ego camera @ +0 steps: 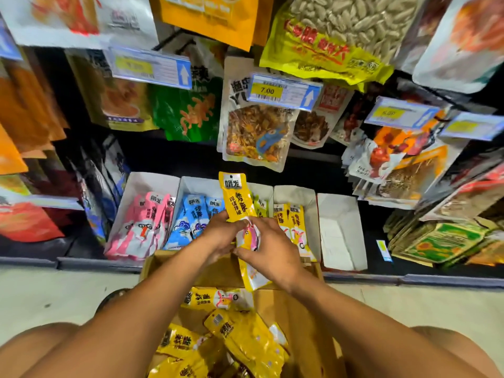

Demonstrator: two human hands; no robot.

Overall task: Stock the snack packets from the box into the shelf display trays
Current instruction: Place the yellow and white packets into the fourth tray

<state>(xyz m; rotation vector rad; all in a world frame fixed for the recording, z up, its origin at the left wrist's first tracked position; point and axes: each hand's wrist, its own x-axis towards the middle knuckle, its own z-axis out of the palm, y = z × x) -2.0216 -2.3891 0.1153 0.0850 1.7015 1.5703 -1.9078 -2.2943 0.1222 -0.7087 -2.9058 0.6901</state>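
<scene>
Both hands meet over the open cardboard box (308,323), which holds several yellow snack packets (245,336). My left hand (218,236) and my right hand (270,249) grip a small stack of yellow packets (237,197) that stands upright in front of the shelf trays. Behind it, white display trays hold pink packets (144,227), blue packets (191,222), green ones mostly hidden by the stack, and yellow packets (291,222). The rightmost white tray (341,230) shows no packets.
Hanging snack bags and price tags (283,91) crowd the pegs above the trays. Flat green and orange packs (441,241) are stacked at the right of the shelf. The box stands on the pale floor (54,290) between my knees.
</scene>
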